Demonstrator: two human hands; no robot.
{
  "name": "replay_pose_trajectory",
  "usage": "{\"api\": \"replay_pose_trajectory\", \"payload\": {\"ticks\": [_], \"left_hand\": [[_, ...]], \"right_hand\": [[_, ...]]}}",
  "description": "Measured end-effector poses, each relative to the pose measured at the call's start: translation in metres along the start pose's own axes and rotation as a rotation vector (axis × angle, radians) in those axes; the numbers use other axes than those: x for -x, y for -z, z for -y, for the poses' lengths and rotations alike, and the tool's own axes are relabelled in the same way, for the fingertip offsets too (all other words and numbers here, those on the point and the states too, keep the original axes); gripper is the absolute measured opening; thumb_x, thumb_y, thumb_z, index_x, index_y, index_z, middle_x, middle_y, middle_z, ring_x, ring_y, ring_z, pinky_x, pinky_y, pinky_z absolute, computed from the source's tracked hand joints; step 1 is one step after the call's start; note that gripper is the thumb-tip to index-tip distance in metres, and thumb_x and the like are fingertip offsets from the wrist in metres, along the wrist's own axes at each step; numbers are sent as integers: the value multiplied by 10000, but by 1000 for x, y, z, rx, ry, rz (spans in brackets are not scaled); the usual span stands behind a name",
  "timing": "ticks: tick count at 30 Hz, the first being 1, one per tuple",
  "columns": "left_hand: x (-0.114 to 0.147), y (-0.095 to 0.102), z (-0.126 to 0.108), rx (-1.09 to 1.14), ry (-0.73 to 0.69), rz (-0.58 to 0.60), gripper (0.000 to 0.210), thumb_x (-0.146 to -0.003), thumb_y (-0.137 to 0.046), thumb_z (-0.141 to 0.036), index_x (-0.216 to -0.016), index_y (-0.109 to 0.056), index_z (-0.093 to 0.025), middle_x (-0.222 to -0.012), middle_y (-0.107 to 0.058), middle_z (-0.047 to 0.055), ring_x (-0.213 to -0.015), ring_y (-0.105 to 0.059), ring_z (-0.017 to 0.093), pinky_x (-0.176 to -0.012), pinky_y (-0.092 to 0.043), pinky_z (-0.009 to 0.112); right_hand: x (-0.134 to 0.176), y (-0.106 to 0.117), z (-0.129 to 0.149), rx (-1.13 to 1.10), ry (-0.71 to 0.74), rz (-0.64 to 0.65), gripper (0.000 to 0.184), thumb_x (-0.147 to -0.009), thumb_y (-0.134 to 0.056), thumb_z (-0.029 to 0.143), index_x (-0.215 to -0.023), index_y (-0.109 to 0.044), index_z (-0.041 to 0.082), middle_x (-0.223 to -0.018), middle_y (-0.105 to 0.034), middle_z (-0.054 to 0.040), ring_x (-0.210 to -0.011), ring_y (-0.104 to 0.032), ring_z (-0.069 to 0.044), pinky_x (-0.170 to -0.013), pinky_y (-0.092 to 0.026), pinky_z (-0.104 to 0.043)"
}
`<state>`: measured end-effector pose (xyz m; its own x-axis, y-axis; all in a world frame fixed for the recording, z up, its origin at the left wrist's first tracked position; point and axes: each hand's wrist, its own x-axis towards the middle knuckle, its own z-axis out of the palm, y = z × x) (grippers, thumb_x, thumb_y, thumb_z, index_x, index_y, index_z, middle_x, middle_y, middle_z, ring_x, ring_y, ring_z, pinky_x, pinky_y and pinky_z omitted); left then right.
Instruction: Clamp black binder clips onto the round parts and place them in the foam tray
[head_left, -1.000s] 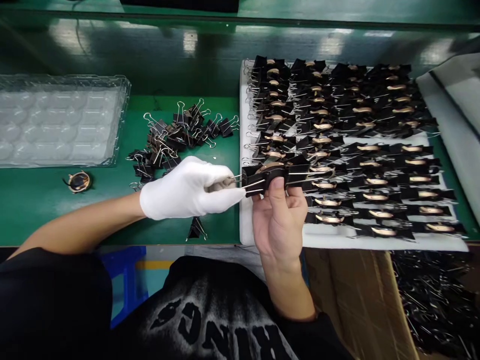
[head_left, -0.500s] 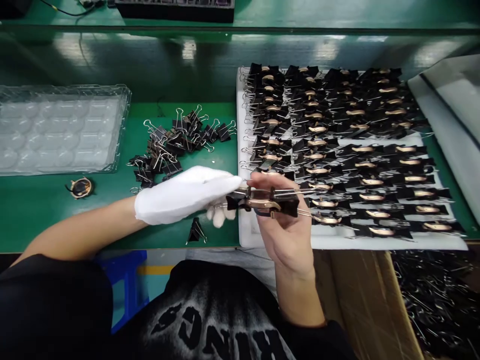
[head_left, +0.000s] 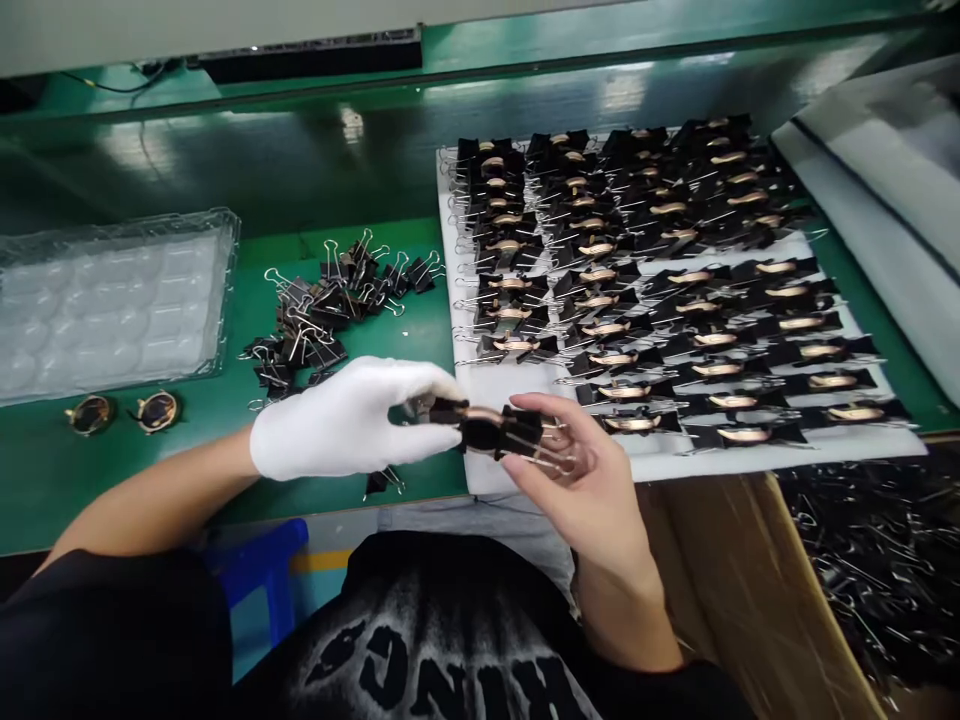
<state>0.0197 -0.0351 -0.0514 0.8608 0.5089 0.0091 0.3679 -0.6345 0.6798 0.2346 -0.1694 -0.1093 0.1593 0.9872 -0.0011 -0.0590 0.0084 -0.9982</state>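
A rose-gold watch case with a dark face is held between my two hands, with black binder clips clamped on its sides. My left hand, in a white glove, has thumb and fingers closed around the left end. My right hand, bare, pinches the clips at the right end by their wire handles. Beneath my left hand a lone binder clip lies partly hidden on the green table. Beyond the glove is a pile of binder clips.
Rows of clipped watch cases cover a white foam tray at right. Two loose watch cases, one further left and one nearer, lie before a clear plastic tray. Below right, a cardboard box holds many binder clips.
The held watch case has tilted, and its dark face shows. My gloved fingers, stretched flat before, now curl around its left end. A second loose watch case appears at left. The view has shifted.
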Motion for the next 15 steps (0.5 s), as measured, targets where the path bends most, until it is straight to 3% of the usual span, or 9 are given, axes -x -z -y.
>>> {"api": "replay_pose_trajectory", "payload": {"ticks": [2,4,6,8,11,15], "left_hand": [[-1,-2,-2,-125,-37,18,169,-975,-700,-331,-1102,-728,-223,-975,-795,-31,-822,-733,129,-746,-516,247],[-4,-7,-3,-278,-57,-67,174,-974,-698,-321,-1105,-733,-211,-941,-795,-12,-815,-735,161,-770,-510,289],[-10,-13,-2,-418,-81,-194,192,-974,-696,-325,-1107,-739,-194,-894,-790,5,-784,-730,185,-770,-503,321],[-19,-20,1,-532,-122,-290,195,-969,-698,-331,-1079,-743,-176,-844,-781,13,-749,-727,197,-749,-493,337],[-32,-28,5,-642,-197,-335,194,-979,-683,-333,-1042,-741,-159,-843,-790,27,-759,-744,209,-746,-481,354],[-44,-37,6,-703,-238,-344,246,-1003,-647,-375,-1030,-743,-150,-820,-783,46,-742,-737,220,-718,-451,368]], "right_hand": [[12,6,-3,200,103,-33,578,-908,-803,185,-1438,-600,295,-1328,-765,-90,-1215,-763,-254,-981,-682,-384],[23,11,-12,432,309,-178,714,-891,-791,120,-1535,-530,288,-1510,-643,-134,-1378,-660,-299,-1069,-647,-472],[29,15,-23,629,566,-367,735,-853,-785,48,-1523,-558,253,-1469,-649,-154,-1344,-668,-319,-1052,-649,-521],[31,16,-31,724,735,-465,645,-840,-761,9,-1436,-631,219,-1283,-727,-138,-1191,-733,-301,-966,-679,-514],[28,13,-37,738,743,-384,467,-875,-707,3,-1297,-690,203,-1101,-761,-112,-1050,-763,-268,-874,-692,-474],[23,9,-39,752,743,-314,404,-869,-701,-13,-1214,-707,197,-1050,-781,-116,-1027,-768,-263,-844,-685,-443]]}}
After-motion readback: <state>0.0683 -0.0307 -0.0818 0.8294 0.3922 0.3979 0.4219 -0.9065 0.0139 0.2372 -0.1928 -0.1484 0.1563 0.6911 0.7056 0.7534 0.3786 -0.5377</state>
